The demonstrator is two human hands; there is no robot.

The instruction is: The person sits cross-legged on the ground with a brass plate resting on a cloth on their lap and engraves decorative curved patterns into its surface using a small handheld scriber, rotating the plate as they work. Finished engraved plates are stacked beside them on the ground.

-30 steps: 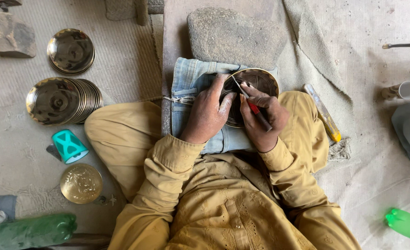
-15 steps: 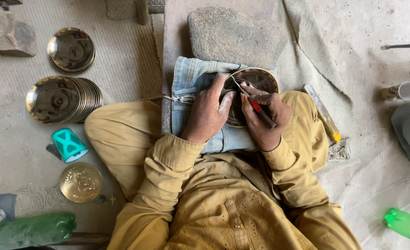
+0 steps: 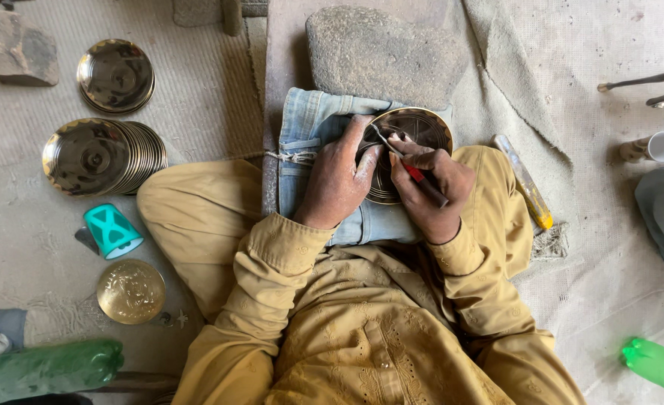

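Left hand (image 3: pixel 337 180) presses the plate (image 3: pixel 414 142) flat; right hand (image 3: pixel 431 186) clamps a red tool (image 3: pixel 416 175) at 3 o'clock. Thin stiff metal, likely slippery: hold its rim

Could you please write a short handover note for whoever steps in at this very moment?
Left hand: pressed flat on the round metal plate, steadying it on the folded denim cloth across the lap.
Right hand: closed grip on a red-handled pointed tool, its tip on the plate's face.
Nearby on the person's left: a stack of plates, a single dark plate and a gold patterned plate; a grey stone lies ahead.
Done: one gold plate shows a pattern.
Left: the plate in hand, plus the stack, which looks plain.
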